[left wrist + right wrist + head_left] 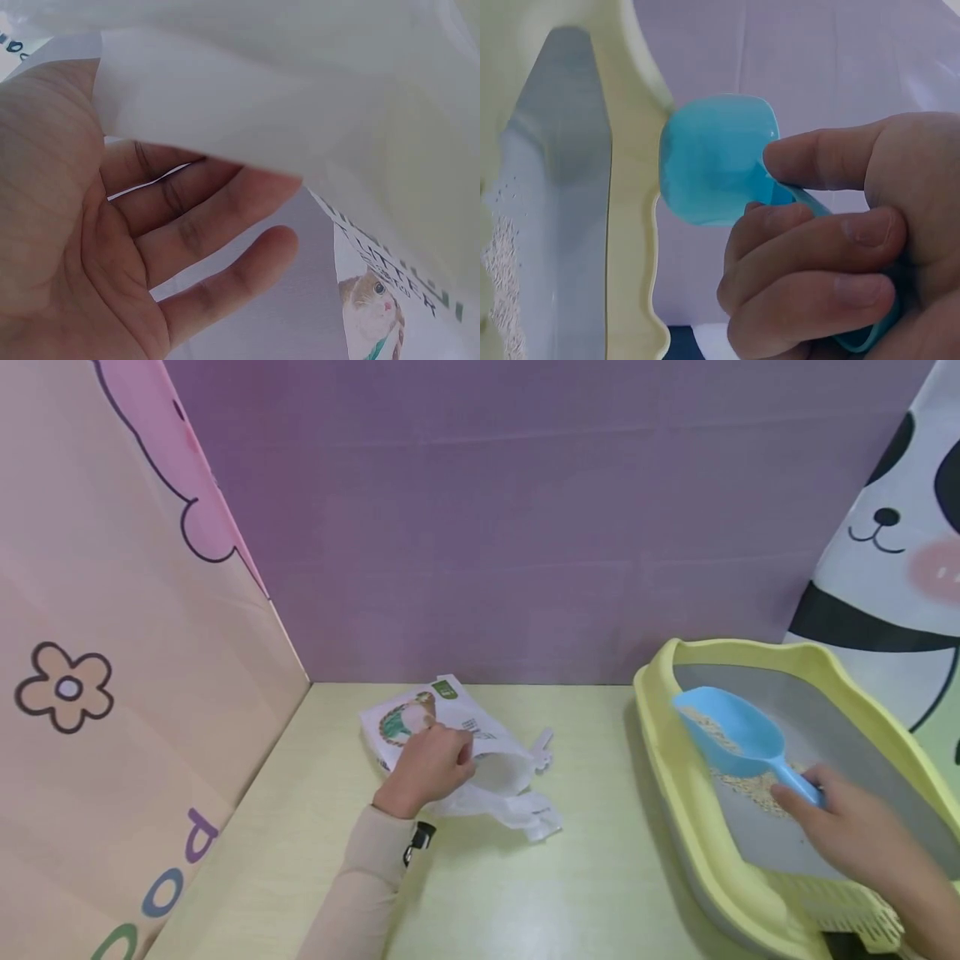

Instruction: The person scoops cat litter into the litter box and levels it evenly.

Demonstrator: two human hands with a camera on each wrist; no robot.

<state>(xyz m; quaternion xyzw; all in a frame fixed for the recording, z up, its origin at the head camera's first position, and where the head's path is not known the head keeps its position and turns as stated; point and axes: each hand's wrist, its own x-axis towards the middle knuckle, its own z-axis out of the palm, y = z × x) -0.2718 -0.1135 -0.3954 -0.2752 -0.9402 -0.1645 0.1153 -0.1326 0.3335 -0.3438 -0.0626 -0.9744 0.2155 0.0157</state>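
A white cat litter bag [487, 727] with a printed animal picture lies on the table, its mouth toward the right. My left hand [433, 767] is at that mouth and holds its edge. In the left wrist view the white film hides the thumb and partly covers the loosely bent fingers [217, 214]. My right hand [855, 827] grips a blue scoop [738, 727] by its handle, with pale litter in its bowl. The scoop is held above the yellow-rimmed litter box [660, 718]; the right wrist view shows the bowl's underside [716, 161].
Some pale litter [753, 789] lies on the box's grey floor. Near its front end is a yellow slotted part [840, 902]. A torn white strip [543, 752] lies right of the bag. A purple backdrop [480, 527] and printed side panels surround the table.
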